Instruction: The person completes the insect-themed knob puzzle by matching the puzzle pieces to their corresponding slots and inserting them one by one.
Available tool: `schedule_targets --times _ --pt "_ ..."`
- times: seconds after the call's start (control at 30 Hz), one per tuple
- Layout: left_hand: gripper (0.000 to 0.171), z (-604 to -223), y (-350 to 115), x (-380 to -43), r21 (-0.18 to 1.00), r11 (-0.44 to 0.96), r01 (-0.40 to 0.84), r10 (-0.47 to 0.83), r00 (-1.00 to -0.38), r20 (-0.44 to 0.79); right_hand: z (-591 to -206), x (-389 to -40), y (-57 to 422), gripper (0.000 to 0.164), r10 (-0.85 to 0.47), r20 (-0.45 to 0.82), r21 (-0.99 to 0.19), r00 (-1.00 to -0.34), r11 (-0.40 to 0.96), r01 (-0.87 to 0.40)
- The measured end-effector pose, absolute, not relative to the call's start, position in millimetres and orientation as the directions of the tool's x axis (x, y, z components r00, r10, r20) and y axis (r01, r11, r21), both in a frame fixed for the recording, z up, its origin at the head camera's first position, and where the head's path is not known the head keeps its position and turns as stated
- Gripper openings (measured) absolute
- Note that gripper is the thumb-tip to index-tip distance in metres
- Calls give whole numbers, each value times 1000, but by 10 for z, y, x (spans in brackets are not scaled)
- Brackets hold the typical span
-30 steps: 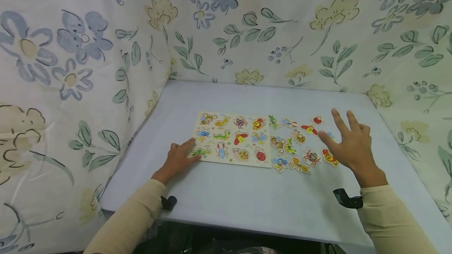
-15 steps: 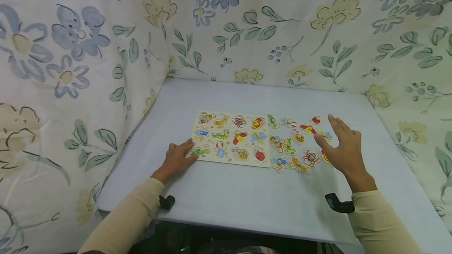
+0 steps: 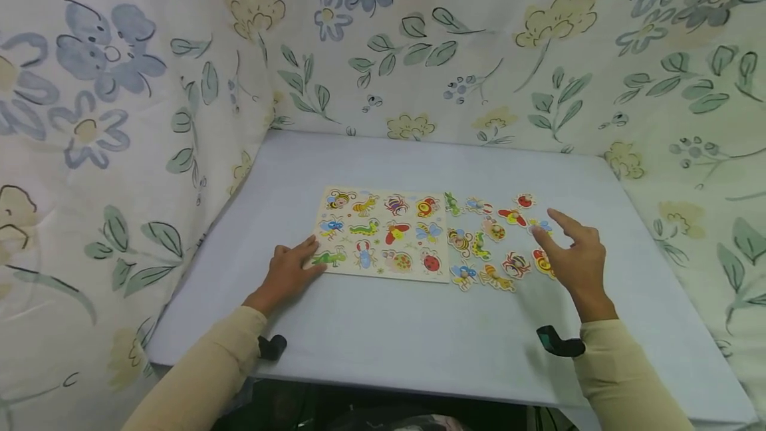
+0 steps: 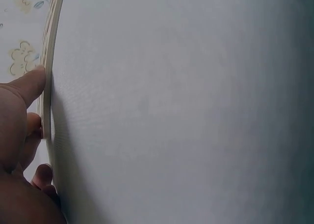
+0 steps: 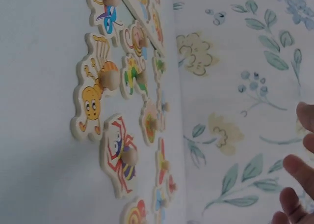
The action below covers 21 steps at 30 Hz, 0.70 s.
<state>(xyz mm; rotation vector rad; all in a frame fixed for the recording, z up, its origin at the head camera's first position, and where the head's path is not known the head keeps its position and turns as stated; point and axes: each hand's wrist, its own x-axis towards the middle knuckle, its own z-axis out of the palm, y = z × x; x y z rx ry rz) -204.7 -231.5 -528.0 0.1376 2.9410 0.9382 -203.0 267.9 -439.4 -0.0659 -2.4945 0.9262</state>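
Observation:
My left hand [image 3: 287,273] rests at the near left corner of a flat wooden peg puzzle board [image 3: 383,276] printed with colourful insects. In the left wrist view, its thumb [image 4: 34,84] touches the board's edge [image 4: 52,42]. My right hand [image 3: 576,263] hovers above the right side of the loose insect pieces, fingers bent a little and thumb apart, holding nothing. Nearest to it are a round red-and-yellow piece [image 3: 541,261], partly hidden, and a blue-winged piece [image 3: 541,225]. A spider piece [image 5: 117,150] and an orange striped insect piece [image 5: 91,103] show round wooden knobs in the right wrist view.
Several more pieces lie beside the board, among them a ladybug [image 3: 525,201], a red-winged insect [image 3: 512,217] and a bee [image 3: 460,241]. A white table [image 3: 383,338] carries everything. Flowered cloth [image 3: 443,85] hangs behind it and at both sides.
My right hand has moved a little left and nearer to me, and its spread fingers have drawn together. The left hand stays at the board's corner. The head view has shifted slightly.

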Motion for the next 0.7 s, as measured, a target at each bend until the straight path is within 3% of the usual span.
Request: schedule_targets --times 0.2,0.7 --pt "64 -5281 -2304 -2046 590 804 80 108 -994 -12 -4555 -2029 2729 50 250 307 -655 -919 755 -14" --pt "63 -5287 -2306 -2037 590 806 45 84 -996 -38 -4908 -2120 3011 52 318 292 -671 -902 740 43"
